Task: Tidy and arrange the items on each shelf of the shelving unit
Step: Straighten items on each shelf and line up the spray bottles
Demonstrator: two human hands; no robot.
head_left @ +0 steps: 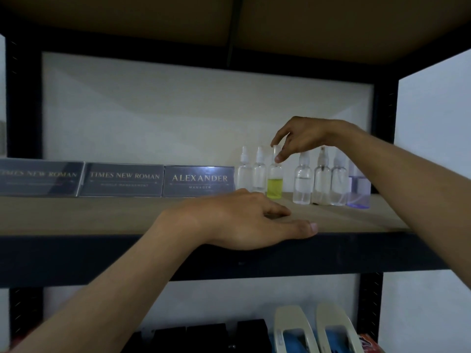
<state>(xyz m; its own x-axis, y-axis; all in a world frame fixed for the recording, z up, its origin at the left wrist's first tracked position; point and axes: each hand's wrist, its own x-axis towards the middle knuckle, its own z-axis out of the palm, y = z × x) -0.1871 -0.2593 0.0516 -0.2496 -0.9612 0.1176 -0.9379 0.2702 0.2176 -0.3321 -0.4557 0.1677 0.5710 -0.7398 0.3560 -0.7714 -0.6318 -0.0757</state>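
I read the right hand (298, 138) as pinching the clear cap of the yellow bottle (275, 182), forefinger on the cap's top and thumb on its near side, the other fingers curled loosely above. The yellow bottle stands upright on the shelf board (102, 215), long axis vertical and nozzle end up, its lower part holding yellow-green liquid. It is third from the left in a row of small spray bottles along the back right of the board. Two clear bottles (244, 174) stand just to its left. Three more clear bottles (322, 182) stand to its right across a small gap, and a purple-tinted bottle (358, 192) ends the row, partly behind the right forearm. All of them are upright; I can make out no labels on them. The left hand (244, 220) rests palm down on the front edge of the board, fingers relaxed and loosely bent, thumb stretched along the edge, gripping nothing. To the left, three dark nameplates stand side by side facing me: a blurred one (38, 178) and a second (122, 179) both read "TIMES NEW ROMAN", and the third (198, 180) reads "ALEXANDER" over "MANAGER". On the shelf below I see black boxes (204, 337) and two pale holders (293, 327) with blue inside.
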